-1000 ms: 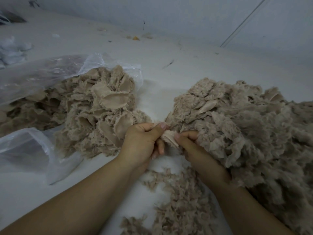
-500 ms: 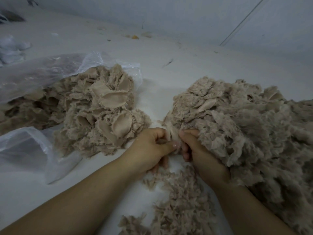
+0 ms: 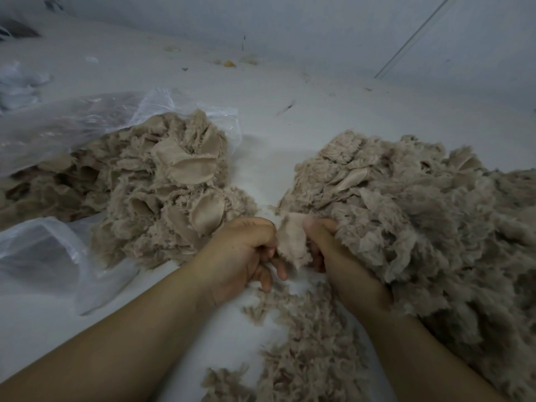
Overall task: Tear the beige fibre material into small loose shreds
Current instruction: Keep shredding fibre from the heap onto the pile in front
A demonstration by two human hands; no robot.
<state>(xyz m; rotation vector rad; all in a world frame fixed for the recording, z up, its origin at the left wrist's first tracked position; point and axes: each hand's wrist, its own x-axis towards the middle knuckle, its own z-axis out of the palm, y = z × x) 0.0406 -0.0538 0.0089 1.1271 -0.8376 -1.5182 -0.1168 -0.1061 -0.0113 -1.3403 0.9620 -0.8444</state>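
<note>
We pinch one beige scrap (image 3: pixel 293 240) from both sides: our left fingers (image 3: pixel 268 250) curl around its left edge, and our right fingers (image 3: pixel 314 227) curl over its right edge with the thumb on top. The scrap hangs between the two fists, its long axis running roughly up and down, frayed lower edge pointing toward us. Our left hand (image 3: pixel 243 256) and right hand (image 3: pixel 342 265) sit knuckles-up just beside each other. Right of the scrap, touching our right hand, rises the big shred pile (image 3: pixel 420 227). Left of the scrap lies a heap (image 3: pixel 162 195) of rounder pieces spilling from a clear bag (image 3: pixel 72 126). Below the scrap, loose shreds (image 3: pixel 301 343) scatter across the white surface (image 3: pixel 290 126).
</note>
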